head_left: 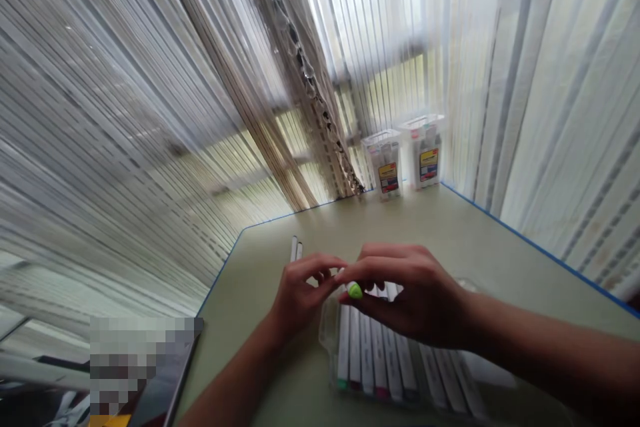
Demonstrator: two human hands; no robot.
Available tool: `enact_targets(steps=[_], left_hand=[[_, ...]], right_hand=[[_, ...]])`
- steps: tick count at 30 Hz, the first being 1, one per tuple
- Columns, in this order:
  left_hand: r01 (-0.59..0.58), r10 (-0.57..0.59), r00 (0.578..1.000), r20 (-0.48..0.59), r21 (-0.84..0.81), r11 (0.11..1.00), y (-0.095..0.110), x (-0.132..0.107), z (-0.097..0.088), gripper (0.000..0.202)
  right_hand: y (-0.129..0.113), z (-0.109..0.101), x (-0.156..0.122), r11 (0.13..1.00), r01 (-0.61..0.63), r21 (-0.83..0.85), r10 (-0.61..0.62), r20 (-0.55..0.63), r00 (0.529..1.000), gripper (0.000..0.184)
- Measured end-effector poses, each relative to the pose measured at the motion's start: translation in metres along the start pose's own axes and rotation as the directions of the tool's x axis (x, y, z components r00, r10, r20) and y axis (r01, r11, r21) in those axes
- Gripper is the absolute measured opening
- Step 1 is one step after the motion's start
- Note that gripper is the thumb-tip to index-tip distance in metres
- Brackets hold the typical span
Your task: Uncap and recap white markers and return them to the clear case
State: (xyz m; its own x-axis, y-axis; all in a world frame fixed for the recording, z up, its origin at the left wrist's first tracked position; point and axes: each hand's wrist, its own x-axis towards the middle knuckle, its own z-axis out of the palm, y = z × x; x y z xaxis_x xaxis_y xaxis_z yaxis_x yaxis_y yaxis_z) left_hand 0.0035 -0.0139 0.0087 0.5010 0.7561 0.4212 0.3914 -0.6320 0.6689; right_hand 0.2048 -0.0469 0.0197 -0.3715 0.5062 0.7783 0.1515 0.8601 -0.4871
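My right hand point(405, 290) pinches a white marker point(355, 290) with a lime-green end, which points toward me. The fingers of my left hand point(303, 287) close around its far end, so most of the barrel is hidden. Both hands hover above a clear plastic case point(325, 337). Several white markers point(367, 353) lie side by side in it, a few with green or dark red ends showing. More white markers point(445, 377) sit in its right part, partly under my right forearm.
Two white markers point(294, 249) lie on the pale green table point(265, 253) beyond my left hand. Two clear boxes with yellow labels, a left one point(389, 170) and a right one point(427, 157), stand at the back edge. String curtains point(210, 80) hang behind. A dark flat device edge point(173, 373) is at lower left.
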Motion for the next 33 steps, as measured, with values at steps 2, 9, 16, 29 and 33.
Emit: enact_targets(steps=[2, 9, 16, 29, 33], left_hand=[[0.005, -0.005, 1.0, -0.023, 0.006, 1.0, -0.004, 0.0, -0.001, 0.017], [0.063, -0.068, 0.975, -0.21, -0.033, 0.998, -0.013, 0.001, -0.007, 0.016], [0.106, -0.211, 0.94, -0.268, -0.359, 0.927, -0.013, 0.001, -0.005, 0.021], [0.074, -0.139, 0.966, -0.217, -0.281, 0.957, -0.002, -0.004, -0.001, 0.016], [0.02, -0.069, 0.976, -0.207, -0.229, 0.973, 0.0, -0.004, 0.0, 0.016]], right_hand=[[0.003, -0.001, 0.001, 0.999, -0.046, -0.011, 0.046, -0.023, 0.999, 0.012], [0.03, -0.009, 0.005, 0.911, -0.398, 0.11, 0.411, -0.136, 0.901, 0.019], [0.048, -0.01, -0.001, 0.875, -0.481, 0.049, 0.469, 0.157, 0.869, 0.025], [0.048, -0.014, 0.003, 0.963, -0.178, -0.202, 0.155, -0.123, 0.98, 0.007], [0.049, -0.016, 0.002, 0.957, -0.16, -0.244, 0.127, -0.146, 0.981, 0.008]])
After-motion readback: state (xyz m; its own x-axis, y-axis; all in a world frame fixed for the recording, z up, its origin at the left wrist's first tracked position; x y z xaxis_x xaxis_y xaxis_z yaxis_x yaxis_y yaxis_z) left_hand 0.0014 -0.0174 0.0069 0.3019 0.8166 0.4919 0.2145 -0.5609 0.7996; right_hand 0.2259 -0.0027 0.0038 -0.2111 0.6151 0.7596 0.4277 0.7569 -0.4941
